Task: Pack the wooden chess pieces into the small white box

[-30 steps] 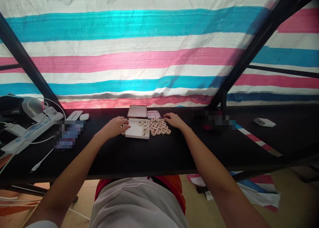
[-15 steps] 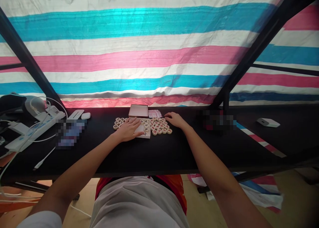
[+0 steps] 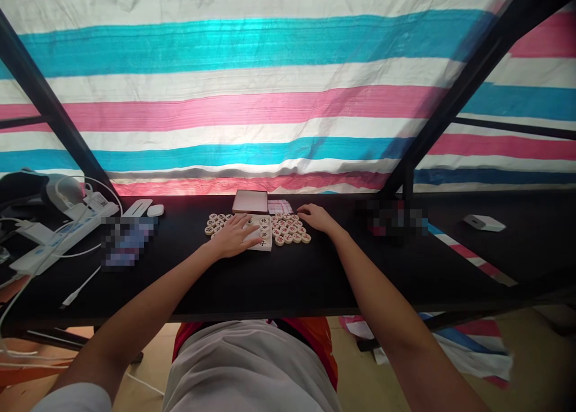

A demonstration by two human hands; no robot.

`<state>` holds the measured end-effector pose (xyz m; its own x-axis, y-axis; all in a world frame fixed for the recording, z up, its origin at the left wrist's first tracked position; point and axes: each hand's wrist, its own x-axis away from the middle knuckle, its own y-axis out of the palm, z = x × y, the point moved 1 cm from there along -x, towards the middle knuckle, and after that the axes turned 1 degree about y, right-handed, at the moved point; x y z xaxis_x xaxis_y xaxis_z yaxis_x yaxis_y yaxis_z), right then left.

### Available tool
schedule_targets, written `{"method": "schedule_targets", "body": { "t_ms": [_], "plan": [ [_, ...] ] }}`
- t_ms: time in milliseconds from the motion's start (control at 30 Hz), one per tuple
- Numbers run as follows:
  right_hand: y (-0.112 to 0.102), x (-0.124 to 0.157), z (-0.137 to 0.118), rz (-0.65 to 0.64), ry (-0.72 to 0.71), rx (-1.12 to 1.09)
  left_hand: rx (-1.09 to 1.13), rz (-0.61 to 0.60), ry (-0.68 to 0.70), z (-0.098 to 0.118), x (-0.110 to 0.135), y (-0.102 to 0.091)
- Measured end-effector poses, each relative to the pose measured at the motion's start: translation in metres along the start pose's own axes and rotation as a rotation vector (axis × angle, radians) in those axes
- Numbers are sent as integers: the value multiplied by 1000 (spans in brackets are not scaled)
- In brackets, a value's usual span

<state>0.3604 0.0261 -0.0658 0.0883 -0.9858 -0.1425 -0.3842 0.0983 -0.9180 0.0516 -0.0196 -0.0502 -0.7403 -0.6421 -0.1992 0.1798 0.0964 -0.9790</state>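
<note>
My left hand (image 3: 233, 237) lies palm down over a shallow white box (image 3: 267, 247), fingers and thumb apart. Round Chinese chess pieces (image 3: 263, 227) show in the box to the right of these fingers; the palm hides the rest. Left of the box, partly under the hand, are several black-marked pieces (image 3: 212, 223). Close on the other side lies a cluster of red-marked pieces (image 3: 288, 227). My right hand (image 3: 318, 217) rests on the table just beyond that cluster's right edge, its fingers loosely bent and apart, with nothing seen in it.
The open box lid (image 3: 250, 201) and a pink patterned paper (image 3: 279, 206) lie behind the pieces on the black table (image 3: 270, 286). A power strip (image 3: 63, 238) with cables and a blurred phone-like object (image 3: 128, 243) are at left. A white adapter (image 3: 485, 222) is at right.
My left hand has shifted slightly over the box, and its fingers have moved a little over the pieces. My right hand stays where it was.
</note>
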Motion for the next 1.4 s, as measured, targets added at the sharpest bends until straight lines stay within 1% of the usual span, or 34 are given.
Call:
{"method": "schedule_targets", "body": {
  "t_ms": [100, 300, 433, 500, 600, 700, 767, 800, 867, 967, 1033, 1133, 1200, 1300, 1400],
  "plan": [
    [0, 0, 0, -1, 8, 1, 10, -34, -23, -3, 0, 2],
    [0, 0, 0, 4, 4, -5, -9, 20, -11, -2, 4, -6],
    [0, 0, 0, -3, 11, -6, -37, -7, -48, -3, 7, -7],
    [0, 0, 0, -2, 6, -3, -45, -19, -40, -3, 7, -6],
    [-1, 1, 0, 3, -1, -2, -43, 3, -15, -1, 6, -8],
    [-1, 1, -1, 6, -5, -7, -3, 20, -2, -1, 5, -17],
    [-1, 1, -2, 8, -4, -6, 71, 1, 3, -6, 8, -29],
    [-2, 2, -2, 10, -3, -4, 124, -29, 14, -11, 11, -36],
    [-2, 2, -3, 11, -2, -3, 207, -8, -110, -26, 19, -53],
    [-2, 3, -3, 10, -13, -6, 252, -23, -321, -54, 35, -75],
    [-2, 3, -2, 13, -15, -10, 276, -81, -415, -72, 46, -83],
    [-1, 2, 0, 22, -14, -14, 329, -190, -554, -91, 59, -87],
    [0, 1, 1, 20, -20, -12, 364, -272, -606, -95, 63, -85],
    [1, 0, 2, 16, -23, -8, 445, -385, -628, -93, 64, -80],
    [1, 0, 2, 11, -14, -5, 567, -435, -654, -90, 64, -79]
  ]
}}
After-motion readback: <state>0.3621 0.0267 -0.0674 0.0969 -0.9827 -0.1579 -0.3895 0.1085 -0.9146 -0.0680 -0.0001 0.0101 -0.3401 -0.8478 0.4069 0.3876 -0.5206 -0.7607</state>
